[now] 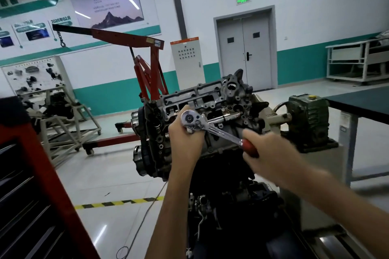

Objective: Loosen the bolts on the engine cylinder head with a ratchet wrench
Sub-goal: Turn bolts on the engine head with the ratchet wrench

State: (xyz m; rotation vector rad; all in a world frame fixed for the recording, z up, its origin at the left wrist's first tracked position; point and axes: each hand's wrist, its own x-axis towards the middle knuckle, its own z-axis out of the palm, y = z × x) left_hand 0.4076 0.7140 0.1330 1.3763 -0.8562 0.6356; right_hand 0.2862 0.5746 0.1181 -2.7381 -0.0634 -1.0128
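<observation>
A grey engine cylinder head [202, 99] sits tilted on its stand at the centre, its top face toward me. A chrome ratchet wrench [212, 129] with a red handle is in front of it. My left hand [185, 139] holds the wrench's round head from below. My right hand [263, 149] grips the red handle at the lower right and looks blurred. A chrome extension bar [226, 116] runs from the wrench head into the cylinder head. The bolt it reaches is hidden.
A red engine crane [147, 73] stands behind the engine on the left. A red tool cabinet [31, 185] fills the lower left. A dark-topped table [362, 101] and a green gearbox [307, 120] are on the right. Yellow-black floor tape [117, 203] crosses the floor.
</observation>
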